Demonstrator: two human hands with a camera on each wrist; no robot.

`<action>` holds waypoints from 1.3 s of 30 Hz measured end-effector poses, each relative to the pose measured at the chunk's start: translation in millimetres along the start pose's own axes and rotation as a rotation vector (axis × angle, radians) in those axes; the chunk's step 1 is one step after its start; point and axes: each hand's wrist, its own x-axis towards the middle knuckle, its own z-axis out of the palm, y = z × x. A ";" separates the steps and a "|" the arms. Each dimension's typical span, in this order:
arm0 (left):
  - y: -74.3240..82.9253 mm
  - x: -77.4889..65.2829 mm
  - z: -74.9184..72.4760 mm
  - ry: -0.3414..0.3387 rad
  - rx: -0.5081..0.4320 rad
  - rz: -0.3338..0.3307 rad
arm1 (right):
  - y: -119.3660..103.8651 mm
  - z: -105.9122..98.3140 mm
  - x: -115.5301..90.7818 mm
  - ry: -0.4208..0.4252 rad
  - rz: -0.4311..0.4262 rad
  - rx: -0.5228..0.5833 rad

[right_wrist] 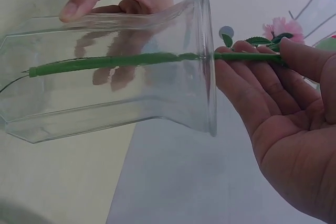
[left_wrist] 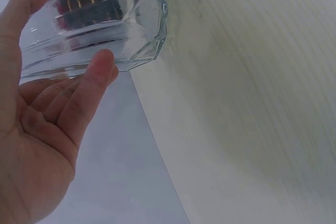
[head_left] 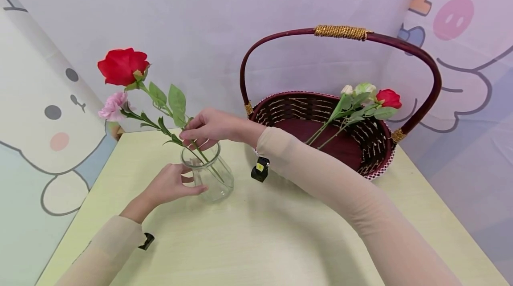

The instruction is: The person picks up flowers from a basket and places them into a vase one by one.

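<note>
A clear glass vase (head_left: 222, 190) stands on the table, and my left hand (head_left: 172, 183) grips its side with thumb and fingers. My right hand (head_left: 206, 129), above the rim, pinches a green stem (right_wrist: 131, 60) that runs down inside the glass. A red rose (head_left: 122, 67) with green leaves leans up and left out of the vase. Just below its bloom is a pink carnation (head_left: 113, 106), also leaning left. In the right wrist view, the right thumb presses the stem against the fingers. The left fingers show through the glass there.
Right of the vase stands a dark brown woven basket (head_left: 286, 131) with a tall arched handle (head_left: 430, 65). Inside it lie a smaller red rose (head_left: 388, 98) and pale blooms (head_left: 364, 88) on green stems. Behind the table (head_left: 248, 250) hangs a printed curtain (head_left: 192, 23).
</note>
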 end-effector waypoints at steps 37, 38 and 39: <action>1.4 -3.0 0.2 -0.005 -0.005 -0.013 | 15.2 10.2 9.2 0.012 0.100 -0.071; 1.4 -3.1 -0.1 -0.005 -0.004 -0.013 | 15.5 10.4 9.4 0.016 0.099 -0.066; 1.3 -3.1 -0.2 -0.007 -0.004 -0.011 | 15.8 10.5 9.6 0.018 0.093 -0.063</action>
